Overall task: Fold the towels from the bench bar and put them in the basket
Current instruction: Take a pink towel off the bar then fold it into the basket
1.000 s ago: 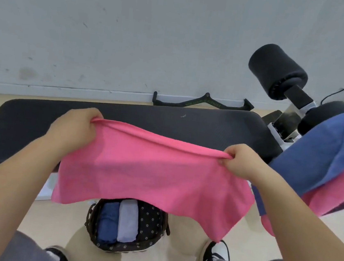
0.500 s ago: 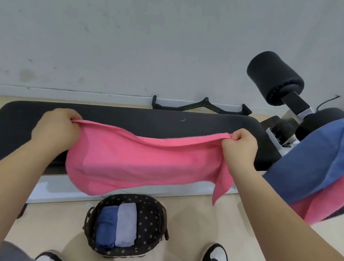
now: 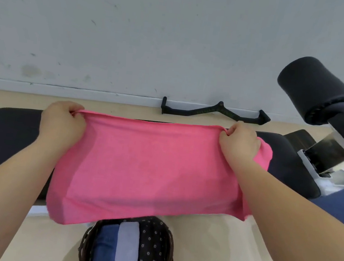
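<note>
Now, head view: pink towel (image 3: 151,171) stretched over the bench pad (image 3: 5,133), long axis left to right.
Left hand (image 3: 62,124) pinches the far-left corner, right hand (image 3: 239,146) the far-right, both curled tight on cloth. Towel body lies nearward from both grips, near edge draping off the pad toward the basket (image 3: 170,244). Fold likely runs far-to-near; hands equally placed.
</note>
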The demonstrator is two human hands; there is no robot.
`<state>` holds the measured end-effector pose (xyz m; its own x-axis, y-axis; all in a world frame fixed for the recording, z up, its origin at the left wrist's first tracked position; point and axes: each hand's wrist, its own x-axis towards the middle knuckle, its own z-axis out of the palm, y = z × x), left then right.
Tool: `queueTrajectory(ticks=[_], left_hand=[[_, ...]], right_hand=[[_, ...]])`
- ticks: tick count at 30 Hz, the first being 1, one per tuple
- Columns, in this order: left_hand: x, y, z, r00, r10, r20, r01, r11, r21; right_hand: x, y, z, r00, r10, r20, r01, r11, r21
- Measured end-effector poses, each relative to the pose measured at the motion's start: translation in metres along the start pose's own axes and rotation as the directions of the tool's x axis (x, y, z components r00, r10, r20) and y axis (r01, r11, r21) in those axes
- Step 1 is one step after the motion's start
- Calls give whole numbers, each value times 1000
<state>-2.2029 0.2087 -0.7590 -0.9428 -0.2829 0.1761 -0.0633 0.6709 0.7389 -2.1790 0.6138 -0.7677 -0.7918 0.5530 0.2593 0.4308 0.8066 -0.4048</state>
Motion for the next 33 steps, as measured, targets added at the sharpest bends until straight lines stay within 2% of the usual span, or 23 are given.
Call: queueTrajectory(ticks=[3,5,7,9,11,14,16,18,22,25,28,30,31,33], left_hand=[[7,-3,9,996,-5,90,-1,997,74],[6,-4,11,989,49,139,-68,989,134],[4,-4,9,984,94,149,-119,979,166],[-1,-1,4,981,113,158,-147,964,221],[-11,3,-5,977,96,188,-153,937,314],[-26,3,-27,967,-54,248,-77,870,486],[-36,-2,-41,948,-136,288,-41,844,535],[-46,-8,-47,934,-143,328,-45,862,504],[-55,-17,-50,943,-50,329,-95,908,409],[-52,-22,-58,957,-51,285,-92,881,464],[-51,-19,-64,969,-83,234,-77,795,602],[-54,-10,-62,975,-65,213,-103,716,690],[-56,-5,-57,972,-28,233,-145,708,691],[-65,8,-40,943,97,318,-277,757,592]], right_hand=[[9,-9,10,1000,1,25,-2,1000,30],[6,-13,17,998,-35,43,37,999,-36],[-6,-20,20,987,-159,-2,158,982,-101],[-26,-35,18,956,-294,17,294,954,-61],[-52,-57,11,905,-390,167,390,920,39],[-99,-89,-1,757,-464,460,484,871,82],[-129,-102,-7,682,-413,604,514,858,6],[-152,-108,-7,636,-335,695,499,865,-40],[-173,-108,3,680,-305,667,455,888,-57],[-178,-113,10,698,-339,630,459,888,-32],[-184,-121,13,671,-467,576,488,863,131],[-184,-122,9,686,-531,497,439,847,299],[-180,-119,6,708,-531,465,406,845,347],[-165,-108,-3,756,-485,440,370,871,324]])
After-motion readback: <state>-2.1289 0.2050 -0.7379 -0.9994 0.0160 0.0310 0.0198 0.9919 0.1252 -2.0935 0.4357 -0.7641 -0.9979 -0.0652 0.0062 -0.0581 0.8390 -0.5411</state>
